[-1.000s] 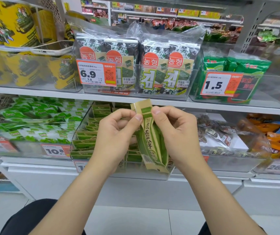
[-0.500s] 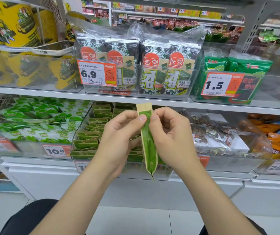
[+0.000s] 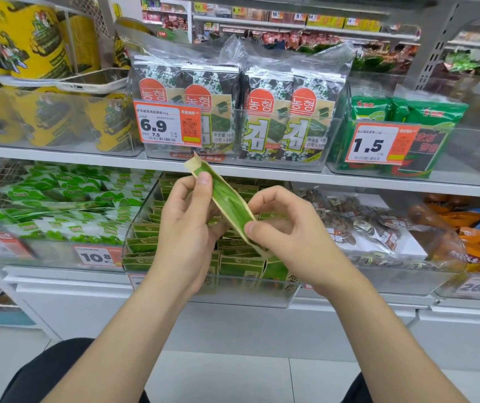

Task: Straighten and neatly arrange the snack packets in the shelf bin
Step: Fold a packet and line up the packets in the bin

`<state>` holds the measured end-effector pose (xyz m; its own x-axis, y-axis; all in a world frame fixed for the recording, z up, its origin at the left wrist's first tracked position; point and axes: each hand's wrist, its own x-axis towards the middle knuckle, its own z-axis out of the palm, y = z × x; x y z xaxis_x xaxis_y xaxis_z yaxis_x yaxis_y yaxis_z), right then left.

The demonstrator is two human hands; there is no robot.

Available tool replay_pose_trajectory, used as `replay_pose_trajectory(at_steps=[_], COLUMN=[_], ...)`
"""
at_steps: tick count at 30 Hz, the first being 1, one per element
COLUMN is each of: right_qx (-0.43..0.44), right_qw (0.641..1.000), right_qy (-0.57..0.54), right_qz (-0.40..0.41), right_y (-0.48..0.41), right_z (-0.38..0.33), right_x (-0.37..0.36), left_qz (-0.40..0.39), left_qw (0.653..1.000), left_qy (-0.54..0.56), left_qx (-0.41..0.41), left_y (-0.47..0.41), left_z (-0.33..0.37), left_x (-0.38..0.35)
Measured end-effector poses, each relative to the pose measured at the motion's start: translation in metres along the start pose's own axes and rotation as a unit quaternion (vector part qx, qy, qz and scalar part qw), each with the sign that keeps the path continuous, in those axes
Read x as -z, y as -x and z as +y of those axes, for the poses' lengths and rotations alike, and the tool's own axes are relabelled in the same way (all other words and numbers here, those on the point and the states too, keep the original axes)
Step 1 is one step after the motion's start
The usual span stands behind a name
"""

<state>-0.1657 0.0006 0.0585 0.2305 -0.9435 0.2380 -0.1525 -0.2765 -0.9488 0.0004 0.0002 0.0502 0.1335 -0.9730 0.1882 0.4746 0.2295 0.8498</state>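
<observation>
Head view: both forearms reached up from the bottom edge, and the two hands met in front of the lower shelf. The left hand [image 3: 188,228] stood upright with its palm turned right, thumb pressed on the upper part of a single green-and-tan snack packet [image 3: 224,202] and the fingers curled behind it. The right hand [image 3: 288,234] pinched the packet's lower end between thumb and curled fingers. The packet was held in the air, tilted, with its top end up and to the left, just in front of and above the clear shelf bin [image 3: 233,299].

One packet was in hand. Many like packets [image 3: 142,245] stood on edge in rows inside that bin, too closely packed to count. On the shelf above, another clear bin held two large seaweed bags [image 3: 186,112], behind a price tag [image 3: 167,123] reading 6.9. To the left of the shelf bin, a bin of green-and-white packets [image 3: 58,199] carried a tag reading 10.8 [image 3: 96,257]. To its right lay a bin of brown snacks [image 3: 358,225].
</observation>
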Motion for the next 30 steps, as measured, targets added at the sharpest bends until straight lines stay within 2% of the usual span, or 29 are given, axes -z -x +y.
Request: replay_pose_trajectory(at_steps=[2, 4, 8, 13, 18, 25, 30], right_qx=[0.022, 0.039, 0.054, 0.075, 0.05, 0.054, 0.06], right_qw=[0.997, 0.993, 0.995, 0.994, 0.997, 0.995, 0.996], right_qy=[-0.018, -0.014, -0.009, 0.017, -0.015, -0.023, -0.016], right_qz=[0.072, 0.112, 0.084, 0.072, 0.058, 0.085, 0.064], right_y=[-0.002, -0.003, -0.002, -0.003, -0.004, -0.003, -0.005], right_z=[-0.001, 0.0, 0.005, 0.009, 0.008, 0.01, 0.013], right_x=[-0.002, 0.0, 0.003, 0.003, 0.007, 0.006, 0.011], left_qz=[-0.04, -0.08, -0.104, -0.152, -0.177, -0.22, -0.22], left_qw=[0.997, 0.987, 0.988, 0.979, 0.968, 0.957, 0.943], left_qy=[-0.064, -0.13, -0.103, -0.129, -0.173, -0.185, -0.251], left_qx=[0.022, 0.041, 0.047, 0.044, 0.038, 0.038, -0.012], left_y=[0.003, 0.006, 0.009, 0.004, 0.0, 0.004, 0.007], left_z=[0.0, -0.002, -0.001, 0.006, 0.011, 0.008, 0.002], left_x=[0.002, 0.002, 0.003, 0.015, 0.02, 0.02, 0.019])
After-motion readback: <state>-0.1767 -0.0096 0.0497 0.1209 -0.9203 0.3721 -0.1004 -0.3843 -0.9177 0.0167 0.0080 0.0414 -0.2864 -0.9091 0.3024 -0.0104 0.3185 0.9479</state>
